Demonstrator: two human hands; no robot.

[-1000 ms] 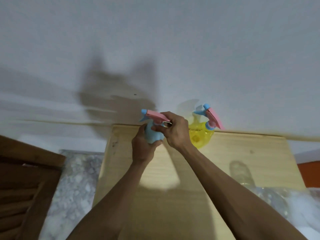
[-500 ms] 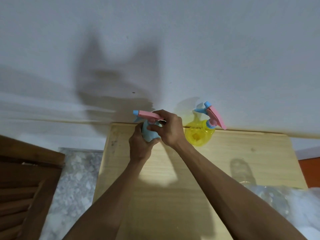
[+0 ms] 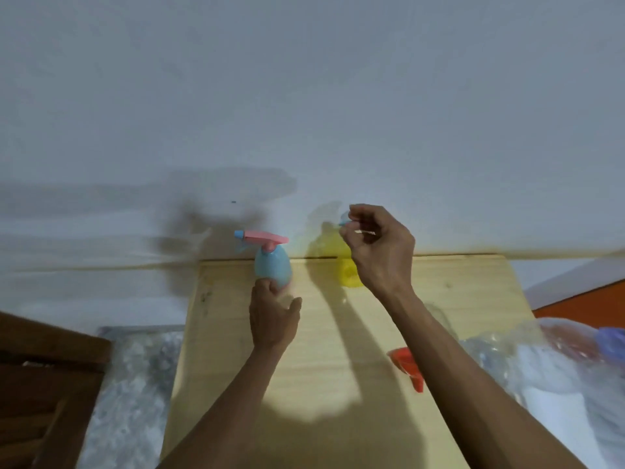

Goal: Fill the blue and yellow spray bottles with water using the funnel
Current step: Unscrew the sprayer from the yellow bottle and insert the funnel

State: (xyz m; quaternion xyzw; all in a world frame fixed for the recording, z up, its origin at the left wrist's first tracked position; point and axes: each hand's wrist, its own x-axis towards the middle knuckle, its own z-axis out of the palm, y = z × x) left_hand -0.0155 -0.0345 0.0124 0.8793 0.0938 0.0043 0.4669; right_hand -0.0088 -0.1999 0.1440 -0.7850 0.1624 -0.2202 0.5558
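Observation:
The blue spray bottle (image 3: 272, 270) with a pink trigger head stands at the back edge of the wooden table (image 3: 456, 282). My left hand (image 3: 274, 319) is just in front of it, fingertips touching its base, thumb spread apart. My right hand (image 3: 380, 247) is raised over the yellow spray bottle (image 3: 348, 277) and pinches its spray head, of which only the blue nozzle tip shows. The hand hides most of that bottle. A red funnel (image 3: 406, 363) lies on the table, partly behind my right forearm.
A white wall rises directly behind the table. A crumpled clear plastic bag (image 3: 558, 360) with items inside lies at the table's right end. Dark wooden furniture (image 3: 44, 384) stands at the lower left, beside speckled grey floor (image 3: 128, 384).
My right hand left the blue bottle's trigger head and moved right to the yellow bottle's head. My left hand slid down to the blue bottle's base and loosened. The funnel came into view.

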